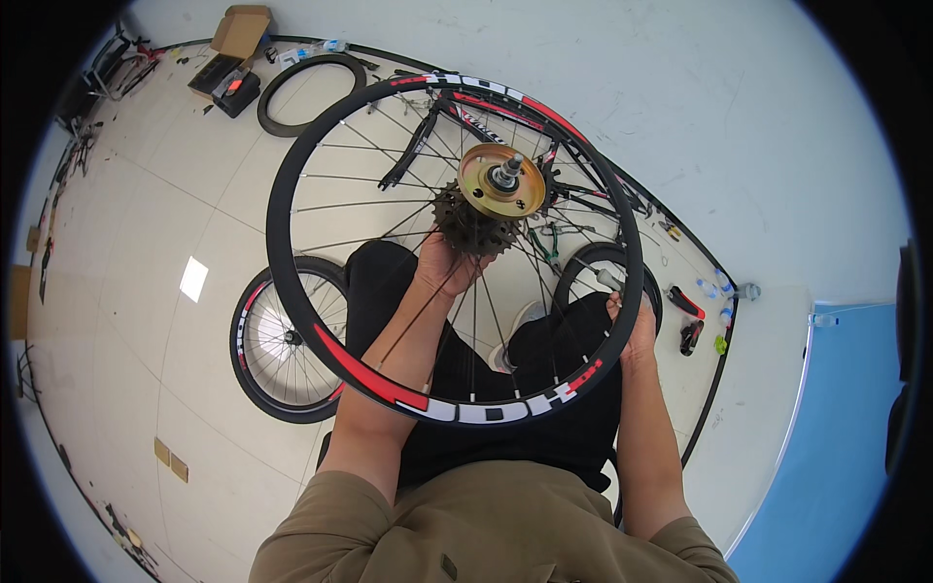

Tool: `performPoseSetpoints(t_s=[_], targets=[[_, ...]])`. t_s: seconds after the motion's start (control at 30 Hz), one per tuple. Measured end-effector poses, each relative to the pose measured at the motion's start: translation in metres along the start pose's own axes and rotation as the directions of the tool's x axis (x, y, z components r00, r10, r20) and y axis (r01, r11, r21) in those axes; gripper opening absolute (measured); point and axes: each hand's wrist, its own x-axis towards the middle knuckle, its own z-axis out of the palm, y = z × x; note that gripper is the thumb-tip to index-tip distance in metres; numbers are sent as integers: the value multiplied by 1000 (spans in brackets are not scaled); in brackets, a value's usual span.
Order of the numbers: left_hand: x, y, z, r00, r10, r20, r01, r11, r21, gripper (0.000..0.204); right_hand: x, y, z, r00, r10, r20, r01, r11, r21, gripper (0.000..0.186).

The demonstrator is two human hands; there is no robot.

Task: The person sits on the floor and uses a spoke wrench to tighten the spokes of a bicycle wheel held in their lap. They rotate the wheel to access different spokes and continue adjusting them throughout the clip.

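Above my lap is a bicycle wheel [374, 394], tilted, with a bare black rim marked in red and white and no tyre on it. At its hub sit dark sprockets [476, 231] and a gold-coloured metal disc [483, 175] with a threaded axle end through it. My left hand [452, 264] reaches between the spokes and is closed around the hub area, under the sprockets. By the right side of the rim, my right hand [639, 330] is closed on a small pale tube-shaped thing [609, 280]. The rim hides part of its fingers.
A tyred wheel [243, 364] lies on the floor at left; another tyre [653, 282] shows beyond my right knee. Ahead lie a bicycle frame [476, 119], a loose tyre [267, 112], a cardboard box [243, 34] and pliers [671, 230]. Plastic bottles [724, 282] stand along the right wall.
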Motion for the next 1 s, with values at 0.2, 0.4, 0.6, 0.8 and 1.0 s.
performPoseSetpoints(t_s=[0.2,0.4,0.6,0.8,1.0], targets=[[-1,1,-5,999,10,36,-11,999,34,49,-4,-2,5,1000,4,-1,-4,1000,11,21],[2,6,-18,999,52,-11,-52,999,18,44,-2,-2,6,999,22,47,-25,999,47,16],[0,2,-8,998,40,43,-42,998,47,43,4,0,-8,999,21,49,-21,1000,3,16],[-1,3,-6,999,42,-9,-42,999,15,45,3,0,-6,997,27,73,-26,1000,-4,16],[-2,1,-4,995,81,-50,-80,997,22,47,-1,0,0,998,3,58,-4,1000,16,14]])
